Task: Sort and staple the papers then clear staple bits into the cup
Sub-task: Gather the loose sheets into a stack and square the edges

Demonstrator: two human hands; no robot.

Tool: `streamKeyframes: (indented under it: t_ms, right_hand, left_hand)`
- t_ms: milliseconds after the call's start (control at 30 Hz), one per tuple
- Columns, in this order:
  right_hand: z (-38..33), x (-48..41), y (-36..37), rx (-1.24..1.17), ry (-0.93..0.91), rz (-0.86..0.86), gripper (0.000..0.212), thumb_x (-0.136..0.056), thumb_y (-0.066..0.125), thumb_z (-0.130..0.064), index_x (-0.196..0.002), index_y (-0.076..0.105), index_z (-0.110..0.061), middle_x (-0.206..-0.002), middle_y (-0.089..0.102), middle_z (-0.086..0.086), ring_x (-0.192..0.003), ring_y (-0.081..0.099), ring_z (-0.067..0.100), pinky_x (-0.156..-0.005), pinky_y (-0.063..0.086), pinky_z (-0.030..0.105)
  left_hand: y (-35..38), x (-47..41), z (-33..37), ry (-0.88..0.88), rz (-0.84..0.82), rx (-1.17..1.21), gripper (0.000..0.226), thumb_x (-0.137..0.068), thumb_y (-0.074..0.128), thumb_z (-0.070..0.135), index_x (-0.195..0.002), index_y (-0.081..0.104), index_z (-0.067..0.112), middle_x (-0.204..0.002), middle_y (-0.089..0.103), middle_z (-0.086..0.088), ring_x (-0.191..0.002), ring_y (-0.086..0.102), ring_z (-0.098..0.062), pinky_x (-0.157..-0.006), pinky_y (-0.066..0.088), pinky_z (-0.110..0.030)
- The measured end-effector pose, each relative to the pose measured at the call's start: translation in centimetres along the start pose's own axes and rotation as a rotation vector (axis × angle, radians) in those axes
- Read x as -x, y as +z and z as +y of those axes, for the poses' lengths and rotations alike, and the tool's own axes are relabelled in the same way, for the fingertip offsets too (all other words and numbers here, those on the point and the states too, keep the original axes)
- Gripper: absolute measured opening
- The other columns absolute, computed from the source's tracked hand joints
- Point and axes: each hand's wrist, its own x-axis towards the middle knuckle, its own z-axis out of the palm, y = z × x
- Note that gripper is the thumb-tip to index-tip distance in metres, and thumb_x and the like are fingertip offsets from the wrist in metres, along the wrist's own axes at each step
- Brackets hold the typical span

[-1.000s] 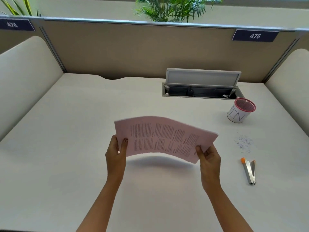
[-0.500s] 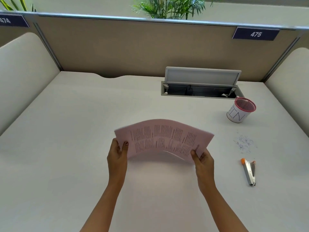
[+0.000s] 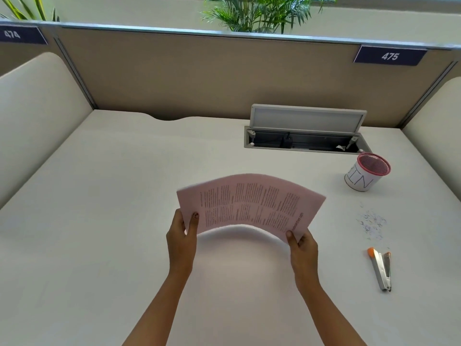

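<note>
A stack of pink printed papers [image 3: 249, 203] is held above the white desk [image 3: 99, 221], bowed upward in the middle. My left hand [image 3: 182, 236] pinches its left edge, thumb on top. My right hand [image 3: 303, 248] pinches the lower right corner. A silver stapler [image 3: 380, 268] with an orange tip lies on the desk to the right. A scatter of staple bits [image 3: 371, 222] lies just beyond it. Behind those stands a white cup [image 3: 361, 178] with a pink mesh rim.
An open cable hatch [image 3: 304, 136] with its raised lid sits in the desk at the back right. Beige partition walls [image 3: 199, 76] close off the back and both sides. Plants show behind the partition.
The papers first dropped toward the desk and the hands came closer together; now they are raised again and arch more strongly. Stapler, bits and cup have not moved.
</note>
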Motion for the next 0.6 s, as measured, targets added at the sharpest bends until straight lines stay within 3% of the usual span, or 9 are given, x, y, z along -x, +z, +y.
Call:
streamKeyframes:
  t_ms: [133, 200, 267, 367, 467, 600]
  right_hand:
    - [1.0, -0.6, 0.6, 0.082, 0.049, -0.017, 0.022, -0.096, 0.051, -0.006, -0.116, 0.058, -0.013, -0.094, 0.064, -0.003, -0.087, 0.059, 0.020, -0.068, 0.046, 0.018]
    - [1.0, -1.0, 0.9, 0.114, 0.053, -0.006, 0.021, -0.095, 0.051, -0.005, -0.115, 0.058, -0.011, -0.088, 0.062, -0.004, -0.077, 0.055, 0.017, -0.063, 0.043, 0.018]
    - [0.6, -1.3, 1.2, 0.113, 0.052, -0.004, 0.024, -0.096, 0.051, -0.007, -0.119, 0.058, -0.011, -0.095, 0.064, -0.003, -0.082, 0.058, 0.011, -0.067, 0.043, 0.016]
    - [0.1, -2.2, 1.4, 0.066, 0.035, -0.005, 0.024, -0.096, 0.053, -0.009, -0.118, 0.058, -0.016, -0.109, 0.066, 0.000, -0.097, 0.062, 0.018, -0.080, 0.049, 0.022]
    - [-0.9, -2.9, 1.1, -0.101, 0.060, 0.007, 0.018, -0.093, 0.059, -0.013, -0.112, 0.060, -0.015, -0.110, 0.068, 0.004, -0.097, 0.065, 0.025, -0.084, 0.056, 0.033]
    - [-2.4, -3.3, 0.7, -0.559, 0.195, -0.042, 0.038, -0.088, 0.064, -0.016, -0.124, 0.058, -0.009, -0.119, 0.068, 0.006, -0.110, 0.065, 0.023, -0.088, 0.056, 0.035]
  left_hand:
    - [0.4, -0.5, -0.9, -0.044, -0.031, -0.009, 0.019, -0.097, 0.054, 0.021, -0.116, 0.050, 0.024, -0.104, 0.064, 0.012, -0.097, 0.063, -0.009, -0.078, 0.052, -0.016]
    - [0.6, -0.9, -1.2, -0.050, -0.035, -0.025, 0.024, -0.098, 0.052, 0.021, -0.122, 0.051, 0.022, -0.106, 0.064, 0.007, -0.097, 0.062, -0.012, -0.077, 0.051, -0.013]
    - [0.7, -1.1, -1.3, -0.051, -0.019, -0.033, 0.025, -0.099, 0.052, 0.021, -0.123, 0.054, 0.020, -0.106, 0.065, 0.005, -0.096, 0.063, -0.013, -0.070, 0.051, -0.009]
    - [0.7, -1.9, -1.2, -0.037, 0.006, -0.047, 0.018, -0.098, 0.054, 0.020, -0.115, 0.058, 0.023, -0.099, 0.067, 0.009, -0.091, 0.064, -0.008, -0.066, 0.051, -0.007]
    - [0.5, -2.6, -0.7, -0.018, 0.020, -0.090, 0.009, -0.096, 0.056, 0.022, -0.104, 0.059, 0.023, -0.091, 0.065, 0.015, -0.082, 0.065, -0.013, -0.059, 0.051, -0.009]
    - [0.4, -3.3, -0.6, -0.080, 0.001, -0.054, 0.017, -0.095, 0.058, 0.021, -0.112, 0.060, 0.024, -0.097, 0.066, 0.011, -0.082, 0.065, -0.010, -0.058, 0.052, -0.013]
